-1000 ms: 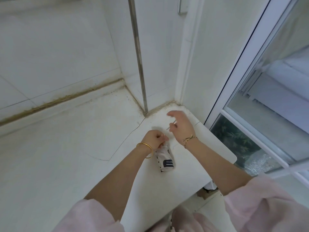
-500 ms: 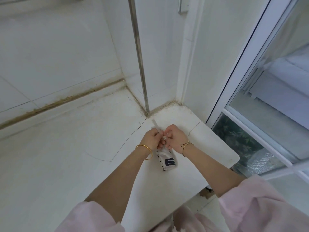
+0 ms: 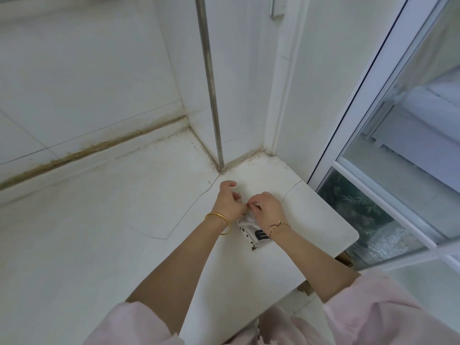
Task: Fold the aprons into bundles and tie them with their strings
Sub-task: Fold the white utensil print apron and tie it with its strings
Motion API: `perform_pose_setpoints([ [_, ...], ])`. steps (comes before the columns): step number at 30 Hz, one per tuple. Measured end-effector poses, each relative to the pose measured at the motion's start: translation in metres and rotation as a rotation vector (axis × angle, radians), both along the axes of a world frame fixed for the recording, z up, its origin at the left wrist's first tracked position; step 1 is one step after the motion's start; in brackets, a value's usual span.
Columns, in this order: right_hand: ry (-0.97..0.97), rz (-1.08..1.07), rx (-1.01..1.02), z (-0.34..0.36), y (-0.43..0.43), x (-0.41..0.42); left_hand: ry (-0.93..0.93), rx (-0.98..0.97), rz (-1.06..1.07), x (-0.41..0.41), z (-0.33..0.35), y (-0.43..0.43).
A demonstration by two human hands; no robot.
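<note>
Pinching, seemingly, string [image 3: 249,213] above apron bundle [image 3: 254,234]: left hand [image 3: 227,203], right hand [image 3: 268,208].

No whole word can be read anywhere. The only sign is a bold black mark [image 3: 262,236] printed on the folded apron bundle [image 3: 250,229], toward its 5 o'clock end, at 6 o'clock of the right hand [image 3: 267,207]; it looks like a block letter E (the wrist covers its right part), so the letter itself is uncertain
</note>
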State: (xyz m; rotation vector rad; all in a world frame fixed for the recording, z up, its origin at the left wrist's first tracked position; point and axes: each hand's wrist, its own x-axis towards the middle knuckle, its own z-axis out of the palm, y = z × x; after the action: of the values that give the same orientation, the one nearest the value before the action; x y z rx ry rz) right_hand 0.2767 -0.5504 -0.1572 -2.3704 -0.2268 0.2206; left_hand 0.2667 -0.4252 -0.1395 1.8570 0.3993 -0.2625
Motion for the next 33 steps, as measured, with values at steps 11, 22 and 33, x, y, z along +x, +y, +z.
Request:
perform_pose_setpoints([
  [11, 0.753, -0.42, 0.776, 0.003, -0.001, 0.005, -0.283, 0.472, -0.182, -0.005, -0.018, 0.0],
  [22, 0.66, -0.448, 0.683, 0.004, -0.006, 0.006, -0.282, 0.7, -0.267, 0.0, -0.022, 0.0],
  [33, 0.635, -0.683, 0.528, -0.003, -0.022, 0.018, -0.028, 0.736, -0.255, 0.001, -0.033, 0.027],
])
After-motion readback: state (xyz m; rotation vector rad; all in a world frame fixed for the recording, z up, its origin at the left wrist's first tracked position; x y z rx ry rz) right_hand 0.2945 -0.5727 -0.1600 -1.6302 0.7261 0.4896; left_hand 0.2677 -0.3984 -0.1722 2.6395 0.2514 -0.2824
